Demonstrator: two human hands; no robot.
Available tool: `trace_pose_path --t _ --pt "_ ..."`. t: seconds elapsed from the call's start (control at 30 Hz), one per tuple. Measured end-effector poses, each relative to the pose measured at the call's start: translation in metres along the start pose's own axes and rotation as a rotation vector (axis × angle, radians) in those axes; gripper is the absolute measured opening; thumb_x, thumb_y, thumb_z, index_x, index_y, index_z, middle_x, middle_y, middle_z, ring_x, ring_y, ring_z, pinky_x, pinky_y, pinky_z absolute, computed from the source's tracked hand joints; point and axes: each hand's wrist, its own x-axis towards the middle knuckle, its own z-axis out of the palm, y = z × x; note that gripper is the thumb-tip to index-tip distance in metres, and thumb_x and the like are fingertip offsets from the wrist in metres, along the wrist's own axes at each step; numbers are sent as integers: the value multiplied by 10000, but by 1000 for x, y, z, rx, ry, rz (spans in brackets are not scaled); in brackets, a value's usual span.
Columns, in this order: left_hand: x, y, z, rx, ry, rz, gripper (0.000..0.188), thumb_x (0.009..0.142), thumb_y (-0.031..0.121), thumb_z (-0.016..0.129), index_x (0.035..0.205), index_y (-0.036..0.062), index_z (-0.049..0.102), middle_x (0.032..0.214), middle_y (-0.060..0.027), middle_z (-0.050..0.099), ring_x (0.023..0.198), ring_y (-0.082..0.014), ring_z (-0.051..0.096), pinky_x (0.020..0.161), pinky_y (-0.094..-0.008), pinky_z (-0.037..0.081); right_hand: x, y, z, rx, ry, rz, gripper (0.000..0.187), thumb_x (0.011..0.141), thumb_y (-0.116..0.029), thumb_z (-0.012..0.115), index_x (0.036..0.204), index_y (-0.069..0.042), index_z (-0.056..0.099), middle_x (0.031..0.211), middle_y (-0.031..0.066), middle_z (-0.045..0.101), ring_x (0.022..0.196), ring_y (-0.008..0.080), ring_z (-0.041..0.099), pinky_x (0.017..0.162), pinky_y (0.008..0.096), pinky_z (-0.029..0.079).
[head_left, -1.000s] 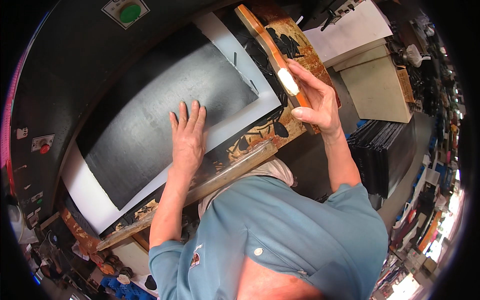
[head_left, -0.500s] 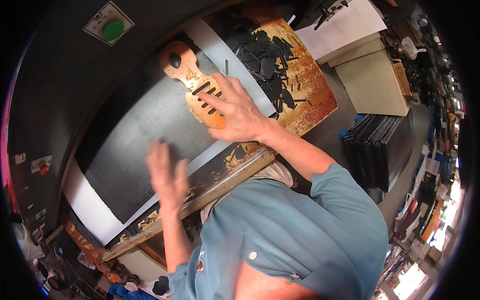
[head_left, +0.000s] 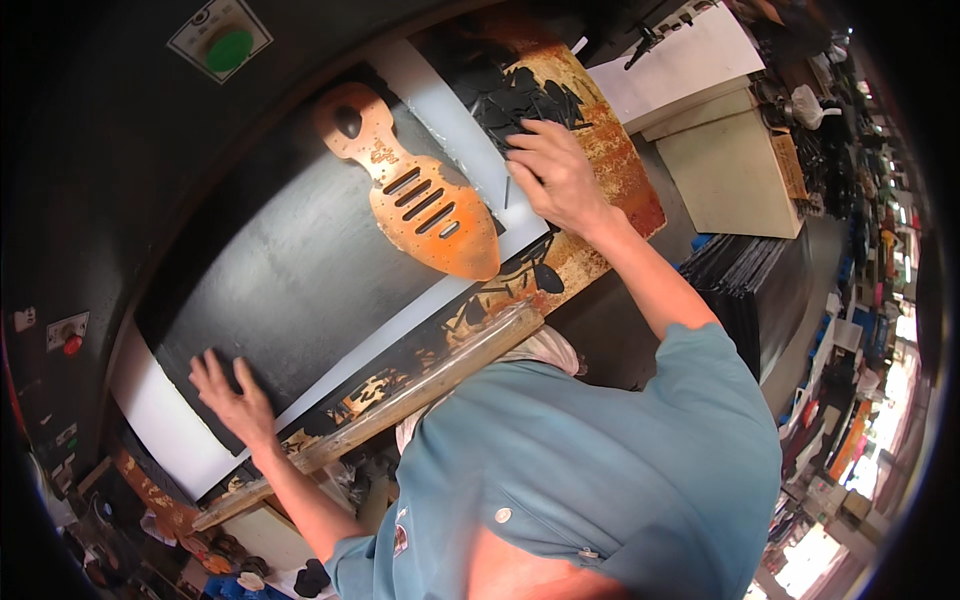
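- The orange template (head_left: 466,245) is lying released at upper centre on the black sheet (head_left: 300,260), seemingly placed.
- The right hand (head_left: 563,182), earlier gripping it, is extending open beside black scraps (head_left: 515,100).
- The left hand (head_left: 238,408) is spreading open, lower left.

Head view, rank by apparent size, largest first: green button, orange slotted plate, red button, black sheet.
1. Black sheet
2. Orange slotted plate
3. Green button
4. Red button
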Motion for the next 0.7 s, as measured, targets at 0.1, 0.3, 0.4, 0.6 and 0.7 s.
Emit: trace_pose_path --t 0.1,0.3,0.4,0.6,0.7 --pt "4 -37 -4 136 47 -347 562 1097 346 640 1555 32 556 1646 -325 427 1541 -491 382 1282 -549 294 -9 -36 -9 290 -30 223 675 905 -324 836 1441 32 631 1450 266 643 1419 422 566 1230 488 414" --pt "-5 -54 2 91 226 -196 515 1044 289 718 1416 -58 641 1495 -323 579 1402 -470 529 1218 -506 399 5 -103 40 89 -198 109 1186 712 -454 957 1647 1 386 1684 416 226 1495 564 361 1230 630 351" --pt "0 -50 -5 61 297 -206 476 1007 227 754 1386 -48 667 1417 -265 663 1278 -444 597 1126 -485 465 8 -102 46 66 -159 83 995 676 -312 907 1541 13 538 1638 393 342 1446 545 436 1181 608 426" --pt "0 -51 -23 -123 270 -304 423 984 94 727 1394 3 678 1376 -188 706 1248 -373 624 1081 -445 509 13 -149 27 286 -140 217 795 657 -216 878 1396 10 691 1609 338 427 1409 454 519 1178 507 449" --pt "-4 -56 -28 -264 255 -343 420 1002 40 681 1422 42 678 1356 -168 712 1237 -339 643 1060 -414 532 21 -209 42 491 -146 207 785 644 -242 876 1369 9 711 1617 349 414 1464 456 490 1202 511 435"
